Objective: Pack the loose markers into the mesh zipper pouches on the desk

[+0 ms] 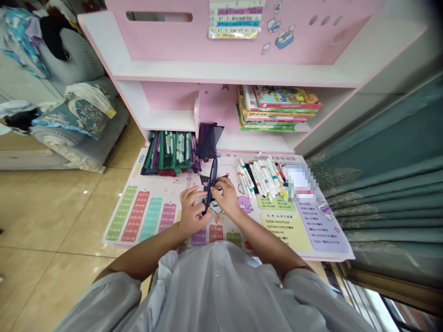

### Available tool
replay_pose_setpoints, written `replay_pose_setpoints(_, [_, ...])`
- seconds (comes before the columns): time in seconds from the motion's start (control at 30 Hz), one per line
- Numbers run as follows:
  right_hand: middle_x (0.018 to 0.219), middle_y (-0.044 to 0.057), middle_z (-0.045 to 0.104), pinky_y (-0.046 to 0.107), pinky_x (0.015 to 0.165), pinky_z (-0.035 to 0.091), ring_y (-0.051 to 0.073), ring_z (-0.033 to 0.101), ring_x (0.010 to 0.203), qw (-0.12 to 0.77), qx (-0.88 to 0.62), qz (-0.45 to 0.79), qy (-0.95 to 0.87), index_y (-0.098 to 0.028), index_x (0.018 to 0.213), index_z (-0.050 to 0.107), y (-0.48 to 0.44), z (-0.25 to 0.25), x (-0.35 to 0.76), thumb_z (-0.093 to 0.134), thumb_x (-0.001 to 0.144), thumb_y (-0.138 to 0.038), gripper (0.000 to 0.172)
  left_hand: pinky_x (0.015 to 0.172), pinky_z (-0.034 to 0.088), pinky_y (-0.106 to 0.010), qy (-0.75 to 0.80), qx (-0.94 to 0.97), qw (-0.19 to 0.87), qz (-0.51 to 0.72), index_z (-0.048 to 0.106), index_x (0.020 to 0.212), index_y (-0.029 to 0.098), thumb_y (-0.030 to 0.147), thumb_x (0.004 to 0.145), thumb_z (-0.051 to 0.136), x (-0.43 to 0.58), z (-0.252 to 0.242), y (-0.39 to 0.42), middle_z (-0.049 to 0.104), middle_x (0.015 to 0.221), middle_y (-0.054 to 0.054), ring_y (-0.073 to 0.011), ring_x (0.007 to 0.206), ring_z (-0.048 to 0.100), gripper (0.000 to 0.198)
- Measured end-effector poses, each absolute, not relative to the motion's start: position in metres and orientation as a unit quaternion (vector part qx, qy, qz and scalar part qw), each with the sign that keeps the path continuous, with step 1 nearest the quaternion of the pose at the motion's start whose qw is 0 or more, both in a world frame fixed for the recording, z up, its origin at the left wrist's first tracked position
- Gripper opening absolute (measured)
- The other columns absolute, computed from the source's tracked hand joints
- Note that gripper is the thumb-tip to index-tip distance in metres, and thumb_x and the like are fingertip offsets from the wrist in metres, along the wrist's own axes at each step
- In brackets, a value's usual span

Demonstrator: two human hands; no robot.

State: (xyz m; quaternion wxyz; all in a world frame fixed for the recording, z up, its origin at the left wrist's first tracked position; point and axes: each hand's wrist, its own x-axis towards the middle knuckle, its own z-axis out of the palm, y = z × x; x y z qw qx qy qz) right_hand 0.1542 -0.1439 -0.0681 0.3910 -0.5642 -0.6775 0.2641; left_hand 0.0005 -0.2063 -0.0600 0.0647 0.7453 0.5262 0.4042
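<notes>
A slim dark blue mesh pouch (pixel 213 173) stands nearly on edge above the desk mat, between my hands. My left hand (pixel 193 210) pinches its near end between thumb and fingers. From the right side, my right hand (pixel 225 197) grips the pouch with bent fingers. What is inside it, if anything, I cannot make out. To the right lies a loose pile of white markers (pixel 265 177) with coloured bands. At the left, several green and purple mesh pouches filled with markers (pixel 176 150) lie side by side. Flat dark mesh pouches (pixel 208 138) rest behind my hands.
The printed desk mat (pixel 162 184) covers the desk. A pink and white shelf (pixel 221 71) rises at the back, with stacked books (pixel 280 108) on it. A blurred-out rectangular item (pixel 300 182) lies right of the markers. A curtain (pixel 391 170) hangs at right; a sofa (pixel 79 115) stands at left.
</notes>
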Motion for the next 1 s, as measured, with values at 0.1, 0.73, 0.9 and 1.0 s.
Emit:
replay_pose_setpoints(0.1, [0.110,0.010,0.065,0.044,0.099,0.046,0.026,0.062,0.108,0.388,-0.553,0.263,-0.689,-0.022,0.069,0.061,-0.146,-0.072,0.158,0.056,0.078,-0.022,0.010,0.104,0.035,-0.056,0.519,0.760,0.085,0.382,0.048,0.050,0.020,0.031,0.076,0.064,0.003,-0.057,-0.207,0.069,0.110,-0.003,-0.0309,0.125,0.051,0.033])
replay_pose_setpoints(0.73, [0.101,0.009,0.069,0.045,0.096,0.048,0.025,0.063,0.102,0.416,-0.560,0.164,-0.697,-0.022,0.064,0.063,-0.126,-0.071,0.196,0.060,0.085,-0.037,0.026,0.109,0.023,-0.070,0.644,0.673,0.154,0.330,0.055,0.052,0.019,0.029,0.078,0.059,0.007,-0.061,-0.143,0.070,0.113,-0.006,-0.0333,0.128,0.050,0.028])
replay_pose_setpoints(0.9, [0.110,0.013,0.065,0.062,0.103,0.037,0.035,0.051,0.121,0.390,-0.665,0.014,-0.637,-0.020,0.064,0.065,-0.107,-0.078,0.238,0.064,0.078,-0.026,0.015,0.110,0.021,-0.071,0.642,0.670,0.153,0.341,0.058,0.054,0.020,0.031,0.079,0.059,-0.001,-0.065,-0.146,0.069,0.117,-0.006,-0.0350,0.130,0.048,0.028])
replay_pose_setpoints(1.0, [0.115,0.016,0.062,0.068,0.103,0.033,0.042,0.044,0.128,0.343,-0.693,0.030,-0.634,-0.019,0.062,0.064,-0.106,-0.085,0.249,0.069,0.070,-0.020,0.010,0.110,0.019,-0.072,0.639,0.674,0.154,0.338,0.059,0.055,0.020,0.030,0.081,0.058,-0.003,-0.064,-0.146,0.068,0.118,-0.006,-0.0363,0.130,0.047,0.028])
